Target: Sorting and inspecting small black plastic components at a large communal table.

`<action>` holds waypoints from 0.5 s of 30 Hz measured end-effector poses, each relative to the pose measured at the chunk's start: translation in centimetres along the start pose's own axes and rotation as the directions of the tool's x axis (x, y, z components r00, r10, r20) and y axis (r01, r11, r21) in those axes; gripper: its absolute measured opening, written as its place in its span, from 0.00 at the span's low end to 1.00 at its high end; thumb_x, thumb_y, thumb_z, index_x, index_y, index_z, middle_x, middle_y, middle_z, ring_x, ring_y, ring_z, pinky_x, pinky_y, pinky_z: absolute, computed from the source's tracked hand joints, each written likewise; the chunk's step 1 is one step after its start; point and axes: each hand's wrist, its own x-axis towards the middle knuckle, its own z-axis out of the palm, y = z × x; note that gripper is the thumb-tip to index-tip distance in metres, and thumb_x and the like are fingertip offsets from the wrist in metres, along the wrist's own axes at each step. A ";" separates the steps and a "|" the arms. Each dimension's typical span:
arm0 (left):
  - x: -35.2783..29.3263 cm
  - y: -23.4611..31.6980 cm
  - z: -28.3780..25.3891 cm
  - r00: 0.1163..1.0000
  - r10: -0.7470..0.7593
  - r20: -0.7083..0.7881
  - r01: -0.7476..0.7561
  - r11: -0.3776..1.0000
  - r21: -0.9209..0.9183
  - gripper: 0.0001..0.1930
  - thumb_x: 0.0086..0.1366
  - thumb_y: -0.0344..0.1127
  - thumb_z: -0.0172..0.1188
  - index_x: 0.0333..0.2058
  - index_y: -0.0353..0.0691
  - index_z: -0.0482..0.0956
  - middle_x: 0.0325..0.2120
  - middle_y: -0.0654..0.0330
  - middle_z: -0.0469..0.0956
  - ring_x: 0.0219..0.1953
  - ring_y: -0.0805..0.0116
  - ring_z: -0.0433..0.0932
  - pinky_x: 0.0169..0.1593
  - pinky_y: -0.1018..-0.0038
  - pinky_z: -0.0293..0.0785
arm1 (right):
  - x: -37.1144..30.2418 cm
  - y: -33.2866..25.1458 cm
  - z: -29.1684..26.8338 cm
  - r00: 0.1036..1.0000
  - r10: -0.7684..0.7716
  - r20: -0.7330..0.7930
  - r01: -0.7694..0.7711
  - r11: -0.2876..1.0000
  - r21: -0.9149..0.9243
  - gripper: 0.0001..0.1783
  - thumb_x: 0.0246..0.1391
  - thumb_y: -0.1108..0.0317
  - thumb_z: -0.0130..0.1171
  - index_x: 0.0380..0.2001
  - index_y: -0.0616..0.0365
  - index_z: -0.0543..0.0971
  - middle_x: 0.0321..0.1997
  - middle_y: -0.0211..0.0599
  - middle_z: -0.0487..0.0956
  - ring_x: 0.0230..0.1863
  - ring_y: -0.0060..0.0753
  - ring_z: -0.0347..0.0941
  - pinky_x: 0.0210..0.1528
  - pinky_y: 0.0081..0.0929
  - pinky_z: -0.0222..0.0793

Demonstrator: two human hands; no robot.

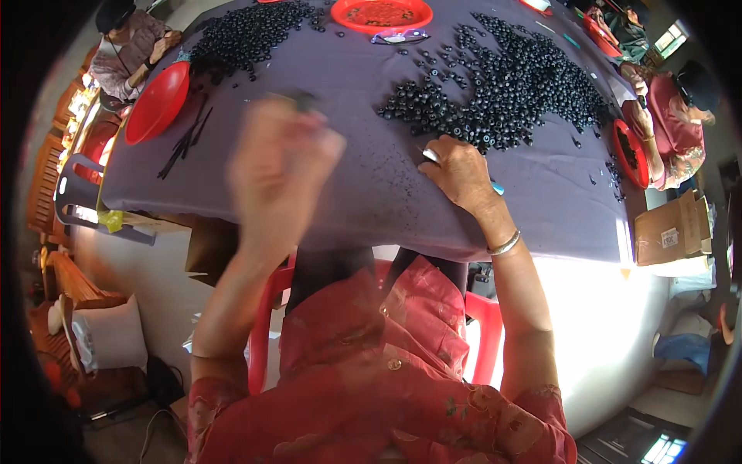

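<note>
"Where's the room?"
"The bench (553, 182) ends at six o'clock. There's space between the left hand (284, 155) and right hand (460, 172)."
"What's in the way?"
"Dark sticks (185, 145), left hand's nine o'clock. Red bowl (158, 104), ten."
"Black balls (533, 81)?"
"Right hand's one o'clock, just beside. It grips a blue-ended tool (498, 188). The left is blurry; I can't tell."

The left hand (282, 158) is blurred above the purple-grey worktop (363, 166); the right hand (461, 174) grips a slim blue-ended tool (498, 188) at the near edge of a heap of small, round black pieces (518, 81).
</note>
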 end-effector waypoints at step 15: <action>-4.0 -6.0 2.8 0.720 -0.446 0.532 0.694 0.447 -0.565 0.06 0.60 0.29 0.60 0.36 0.43 0.77 0.30 0.66 0.78 0.34 0.78 0.75 0.36 0.80 0.70 | -1.0 -7.9 -2.4 0.973 -0.093 -0.211 0.211 0.726 0.654 0.12 0.36 0.80 0.67 0.28 0.60 0.78 0.23 0.28 0.73 0.23 0.19 0.68 0.26 0.18 0.65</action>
